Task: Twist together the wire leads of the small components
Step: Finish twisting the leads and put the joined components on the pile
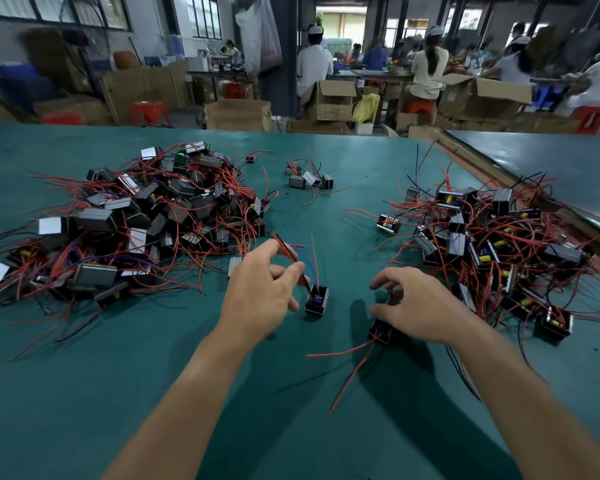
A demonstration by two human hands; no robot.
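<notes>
The left hand (260,292) pinches the leads (282,243) of one component (316,300) on the green table (136,382); the right hand (421,306), fingers curled, grips a second component (380,331).

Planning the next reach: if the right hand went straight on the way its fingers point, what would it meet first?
The right hand points left: probably the small component between the hands, its wire leads pinched by the left hand. Depth is unclear.
</notes>
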